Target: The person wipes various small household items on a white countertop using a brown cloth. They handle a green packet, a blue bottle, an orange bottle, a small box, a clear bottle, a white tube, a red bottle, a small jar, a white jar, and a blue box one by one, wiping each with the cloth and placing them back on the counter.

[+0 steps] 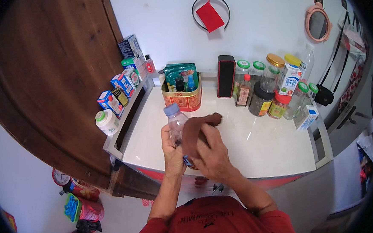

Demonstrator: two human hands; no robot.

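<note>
Over the front part of the white tabletop, my left hand grips a clear plastic bottle with a blue cap. The bottle tilts, its cap pointing away from me and a little left. My right hand is closed on a brown cloth, which is wrapped against the bottle's right side and covers much of its lower part. One end of the cloth sticks out beyond my knuckles. A bit of blue and orange shows below the cloth, between my hands; what it belongs to is unclear.
A red and gold tin with green packets and small bottles stands behind the bottle. Right of it are a black speaker, several glass jars and milk cartons. Small boxes line the raised left rail.
</note>
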